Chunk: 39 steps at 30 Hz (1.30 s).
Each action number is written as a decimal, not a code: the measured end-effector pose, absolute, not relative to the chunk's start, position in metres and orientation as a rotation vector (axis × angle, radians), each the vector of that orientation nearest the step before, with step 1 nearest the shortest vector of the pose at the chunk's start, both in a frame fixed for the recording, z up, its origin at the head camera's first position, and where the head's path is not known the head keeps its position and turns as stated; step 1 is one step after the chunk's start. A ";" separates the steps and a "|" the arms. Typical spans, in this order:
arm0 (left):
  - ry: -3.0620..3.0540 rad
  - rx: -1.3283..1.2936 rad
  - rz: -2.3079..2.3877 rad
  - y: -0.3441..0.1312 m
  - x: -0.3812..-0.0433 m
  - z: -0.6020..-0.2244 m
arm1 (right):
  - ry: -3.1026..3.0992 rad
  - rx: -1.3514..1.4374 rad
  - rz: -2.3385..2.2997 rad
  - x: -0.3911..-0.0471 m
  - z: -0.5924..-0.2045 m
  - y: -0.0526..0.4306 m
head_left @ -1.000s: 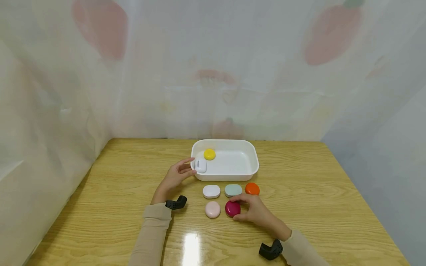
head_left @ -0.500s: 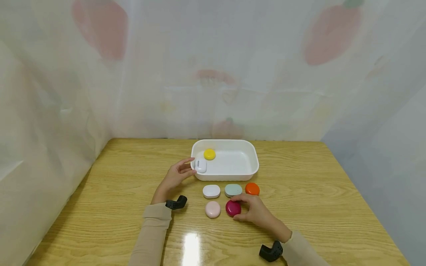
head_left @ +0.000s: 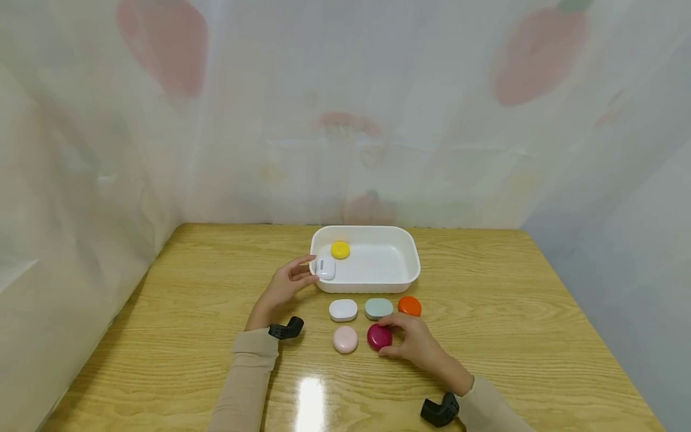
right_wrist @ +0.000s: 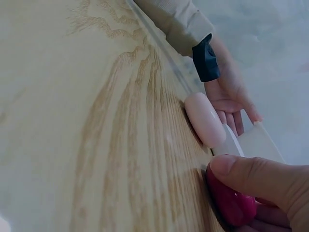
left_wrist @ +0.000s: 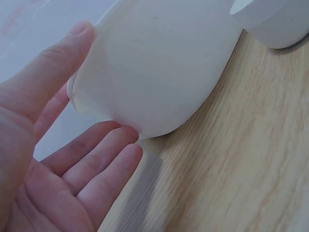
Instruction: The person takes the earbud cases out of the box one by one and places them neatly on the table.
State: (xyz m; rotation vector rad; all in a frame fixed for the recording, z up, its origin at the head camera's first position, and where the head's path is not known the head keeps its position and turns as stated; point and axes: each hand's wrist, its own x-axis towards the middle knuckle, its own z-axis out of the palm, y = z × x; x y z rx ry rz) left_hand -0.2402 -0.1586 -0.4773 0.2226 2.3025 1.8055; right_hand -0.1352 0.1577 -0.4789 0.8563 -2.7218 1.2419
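My right hand (head_left: pixel 418 347) holds a glossy magenta round case (head_left: pixel 379 337) between thumb and fingers. In the right wrist view the thumb presses on the case's side, low over the wood. My left hand (head_left: pixel 284 292) rests its fingertips at the left end of a white tray (head_left: pixel 372 288), fingers spread and relaxed. The left wrist view has the thumb at the tray's rim and several fingertips against its wall (left_wrist: pixel 159 72). Inside the tray lie a yellow round case (head_left: pixel 340 249) and a white rounded case (head_left: pixel 327 269) with a small grey mark.
A white oval case (head_left: pixel 343 310), a pale green oval case (head_left: pixel 379 308) and an orange round case (head_left: pixel 409 306) line up before the tray. Left of the magenta one sits a pale pink round case (head_left: pixel 345 339). A curtain (head_left: pixel 345 120) hangs behind the wooden table (head_left: pixel 189 336).
The magenta case has shifted slightly right and away from me, within my right hand's hold. My left hand stays at the tray's end.
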 end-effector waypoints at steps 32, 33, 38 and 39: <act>2.324 0.240 1.787 -0.160 -0.240 -0.478 | -2.515 1.012 1.323 -0.185 -0.420 0.129; 2.323 0.234 1.789 -0.160 -0.240 -0.478 | -2.517 0.996 1.346 -0.188 -0.419 0.127; 2.322 0.234 1.789 -0.160 -0.240 -0.479 | -2.539 0.901 1.465 -0.206 -0.418 0.116; 2.322 0.240 1.791 -0.160 -0.240 -0.479 | -2.544 0.885 1.466 -0.210 -0.419 0.114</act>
